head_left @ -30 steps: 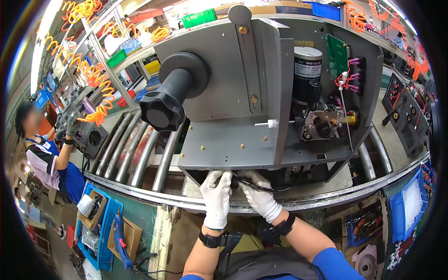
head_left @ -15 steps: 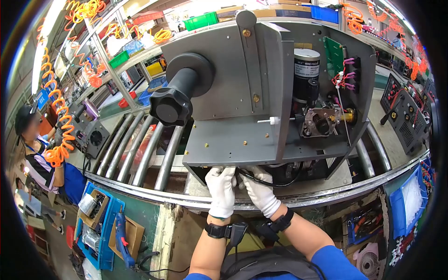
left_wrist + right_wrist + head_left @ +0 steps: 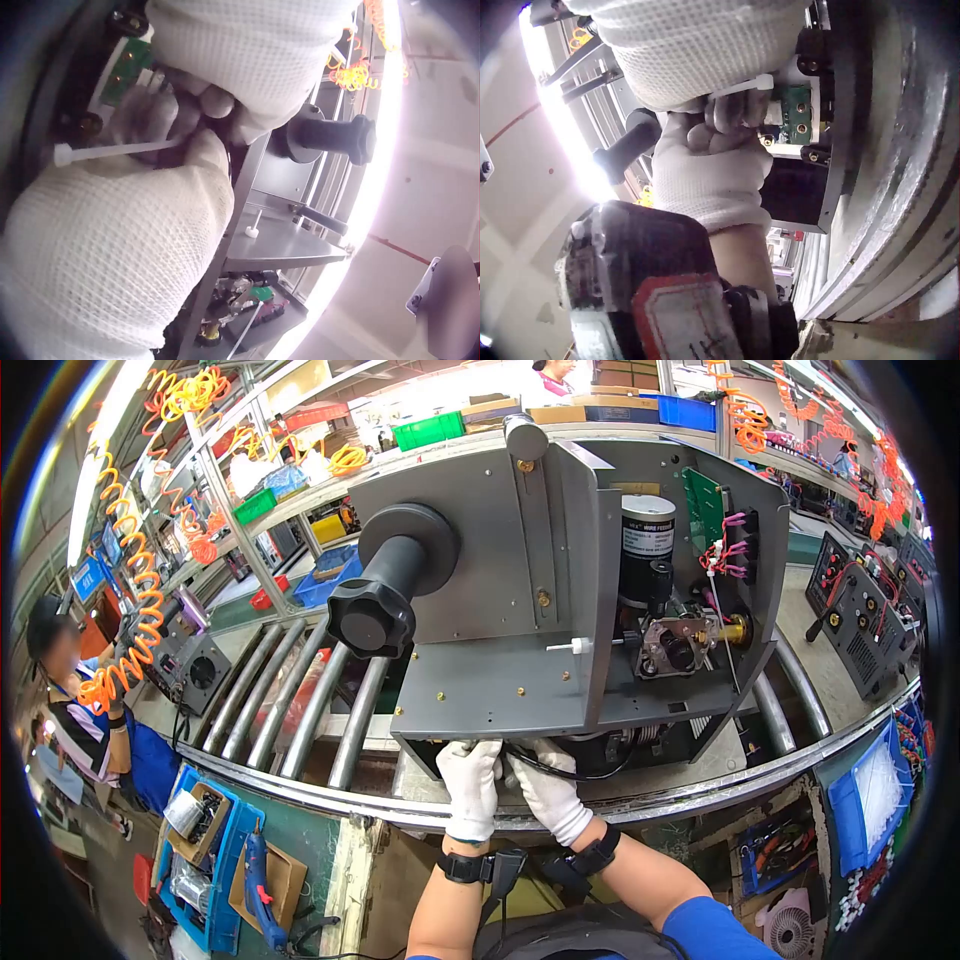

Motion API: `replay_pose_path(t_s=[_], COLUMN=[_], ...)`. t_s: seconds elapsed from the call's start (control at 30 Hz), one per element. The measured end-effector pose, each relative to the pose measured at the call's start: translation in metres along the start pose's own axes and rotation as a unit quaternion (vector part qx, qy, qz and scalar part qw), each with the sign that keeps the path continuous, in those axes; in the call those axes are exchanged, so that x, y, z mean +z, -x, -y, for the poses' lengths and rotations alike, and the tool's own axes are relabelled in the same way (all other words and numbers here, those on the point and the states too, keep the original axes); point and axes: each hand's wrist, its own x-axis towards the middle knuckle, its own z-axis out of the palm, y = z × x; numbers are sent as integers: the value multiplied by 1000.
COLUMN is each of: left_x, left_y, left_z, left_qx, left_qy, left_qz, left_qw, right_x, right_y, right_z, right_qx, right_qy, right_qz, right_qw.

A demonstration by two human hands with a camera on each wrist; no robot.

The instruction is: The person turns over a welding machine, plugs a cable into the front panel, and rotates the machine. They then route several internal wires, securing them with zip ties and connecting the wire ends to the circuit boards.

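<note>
Under the front lip of the grey machine [image 3: 470, 670], my gloved left hand [image 3: 467, 785] and right hand [image 3: 548, 785] work close together. A white cable tie [image 3: 112, 151] runs into the right hand's bent fingers, its thick end sticking out; it also shows in the right wrist view [image 3: 742, 87]. The left hand [image 3: 255, 56] has its fingers curled right against the right hand [image 3: 120, 255]; what lies between its fingertips is hidden. A black cable [image 3: 570, 771] loops out beside the right hand. A green circuit board [image 3: 798, 112] sits behind the fingers.
Metal rollers [image 3: 355, 710] lie left of the machine, and another machine [image 3: 865, 615] stands at right. Blue bins [image 3: 225, 880] and a blue glue gun [image 3: 257, 885] are at lower left. A person in blue [image 3: 140, 750] works at far left.
The machine sits slightly lower in the head view, and both hands appear lower with it. The hands stay together under the lip. Another person has come into view at the top.
</note>
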Motion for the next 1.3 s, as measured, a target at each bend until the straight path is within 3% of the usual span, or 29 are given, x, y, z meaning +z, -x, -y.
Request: replay_pose_path(t_s=[0.17,0.43,0.5,0.57,0.63,0.7,0.73,0.77,0.8,0.83,0.93,1.0,1.1,1.13,1.17,1.23,1.3], left_x=[-1,-2,1,3,-5,-37,-27,-11,-7,7,18,12,6,4,3,0,-1], left_y=[-3,-4,1,20,33,21,22,17,4,-2,-15,-27,-30,-31,-31,-30,-30], left_z=[5,12,0,-21,-23,-4,-28,-55,-66,-74,-94,-92,-82,-80,-78,-72,-71], left_qx=[13,0,15,-12,35,155,249,328,409,309,249,191,214,215,210,197,201], left_qy=[-13,40,24,-60,-23,-39,-220,-393,-527,-550,-604,-532,-493,-493,-455,-376,-375], left_qz=[-5,6,19,-3,-123,-113,-77,-41,23,1,71,158,107,107,111,116,125], left_qw=[1000,999,999,998,992,981,940,858,745,776,754,809,836,836,858,898,897], right_x=[-2,1,3,5,8,5,5,7,5,10,17,17,17,17,18,23,22], right_y=[-2,-5,-3,-2,-4,-8,-12,-10,-10,-9,-7,-6,6,15,23,35,42], right_z=[-1,-8,-13,-11,6,-17,-31,-38,-41,-28,-4,1,6,7,8,9,9], right_qx=[-47,-38,22,22,127,116,75,37,1,9,-48,11,25,64,64,146,154], right_qy=[40,56,-173,-154,-123,-199,-234,-267,-161,-168,-112,-72,-139,-111,-109,-152,-157], right_qz=[16,-7,-18,-32,-36,-11,-10,-7,3,-23,-53,-43,-35,-36,-36,-88,-89], right_qw=[998,998,984,987,984,973,969,963,987,985,991,996,989,991,991,974,972])
